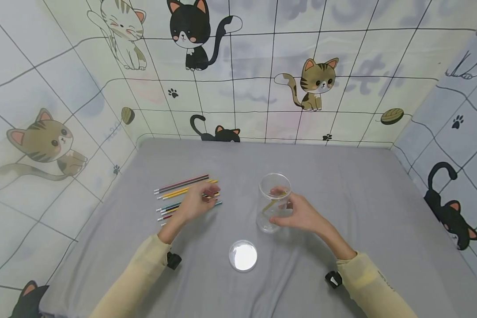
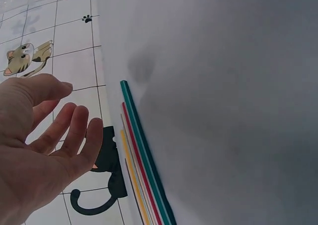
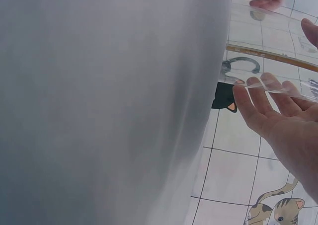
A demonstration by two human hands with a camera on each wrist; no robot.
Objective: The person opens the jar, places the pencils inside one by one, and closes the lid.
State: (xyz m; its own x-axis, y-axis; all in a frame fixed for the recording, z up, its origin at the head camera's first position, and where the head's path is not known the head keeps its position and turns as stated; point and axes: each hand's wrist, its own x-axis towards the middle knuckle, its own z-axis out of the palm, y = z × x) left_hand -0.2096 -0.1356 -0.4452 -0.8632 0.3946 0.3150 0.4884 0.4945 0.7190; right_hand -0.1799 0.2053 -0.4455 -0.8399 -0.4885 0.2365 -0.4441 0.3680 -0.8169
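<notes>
On the grey surface [image 1: 361, 198], the right hand [image 1: 300, 214] curls its fingers round a clear jar [image 1: 264, 198] with one pencil [image 1: 269, 206] inside. Over the pencil row [image 1: 175, 193], the left hand's [image 1: 194, 202] fingers are loosely spread.

Grey cloth [image 1: 342, 185], pencils [image 1: 176, 193], clear jar [image 1: 264, 217], probably lid [image 1: 243, 256]

Upright clear jar [image 1: 267, 215], slanted pencil [image 1: 268, 206] inside, loose pencils [image 1: 175, 194]

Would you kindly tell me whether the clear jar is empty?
Not empty: the clear jar holds a slanting pencil, visible through its wall in the head and right wrist views.
</notes>
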